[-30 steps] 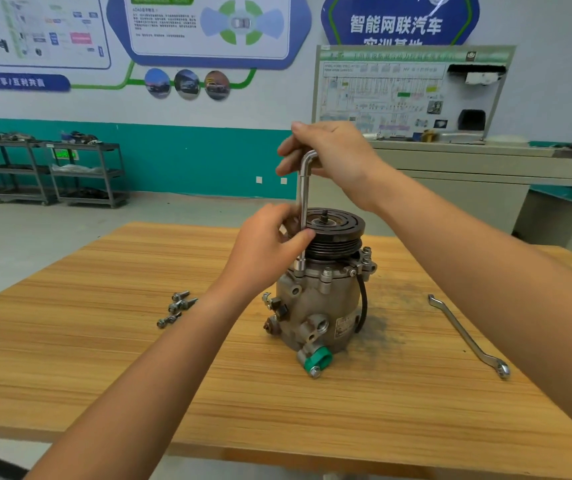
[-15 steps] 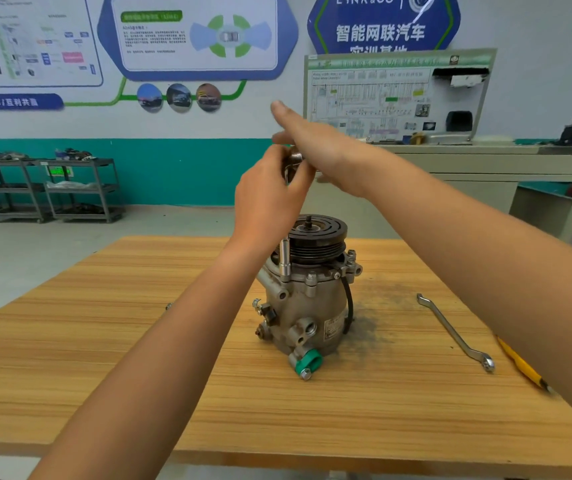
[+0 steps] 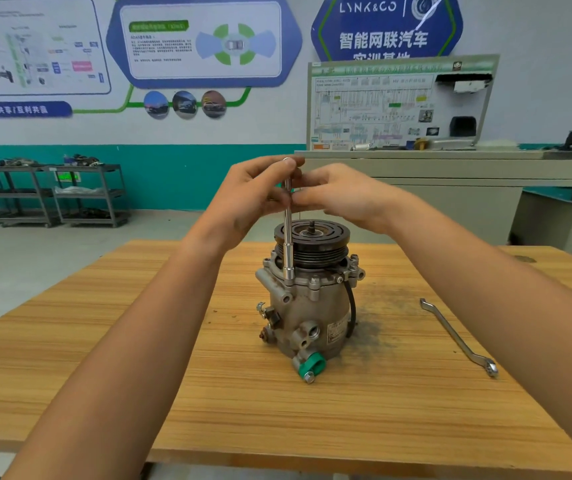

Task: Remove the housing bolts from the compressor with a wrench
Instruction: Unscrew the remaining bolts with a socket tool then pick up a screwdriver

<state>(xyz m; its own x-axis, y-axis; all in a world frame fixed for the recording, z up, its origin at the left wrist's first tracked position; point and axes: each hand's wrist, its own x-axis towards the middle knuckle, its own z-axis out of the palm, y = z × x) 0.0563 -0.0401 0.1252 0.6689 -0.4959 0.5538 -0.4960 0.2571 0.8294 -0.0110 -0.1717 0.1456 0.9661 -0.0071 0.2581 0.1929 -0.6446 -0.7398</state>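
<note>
Compressor (image 3: 308, 306) upright at frame centre on the table (image 3: 173, 393), pulley up. Spanner (image 3: 457, 337) lies right of it, well apart. Wrench (image 3: 288, 230) stands vertical, socket on the housing's upper-left rim. Left grip (image 3: 246, 202) curled round the shaft top. Right grip (image 3: 340, 199) at the shaft, fingers blurred, can't tell if holding. Both sit lower than 0.5 s ago. Bolt under socket hidden.

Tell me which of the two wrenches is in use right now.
The upright socket wrench, gripped by the left hand, socket end down on the compressor's flange. The flat ring wrench lies untouched on the table.
</note>
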